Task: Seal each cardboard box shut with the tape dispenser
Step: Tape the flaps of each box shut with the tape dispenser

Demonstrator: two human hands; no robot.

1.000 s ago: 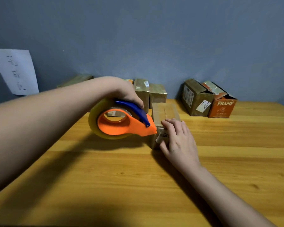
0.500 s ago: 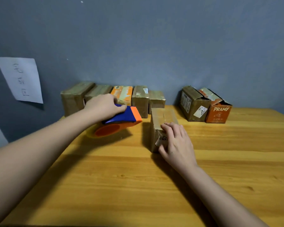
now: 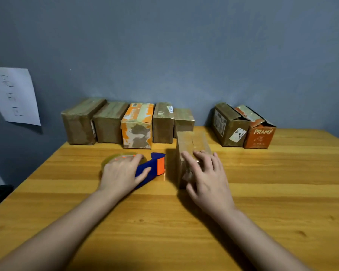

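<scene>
Spanning the whole lower view, the wooden table [image 3: 262, 202] meets a grey-blue wall [image 3: 184, 45], where a sheet of paper [image 3: 12, 94] hangs far left of the cardboard box [image 3: 192, 143] being worked on. Behind that box and to its left, a row of five boxes [image 3: 125, 122] lines the wall; behind it to the right stand two more, a brown box [image 3: 227, 124] touching an orange box [image 3: 259, 137] printed PRAMY. The worked box stands near the table's middle. The right hand [image 3: 205, 177] lies over its near top edge and front face, fingers spread and nearly straight. Just left of the box, not touching it, the tape dispenser [image 3: 151, 167] lies on the table, its blue and orange end pointing toward the box. The left hand [image 3: 121, 173] rests on the dispenser, its fingers laid loosely over the tape roll and its thumb along the blue handle.
</scene>
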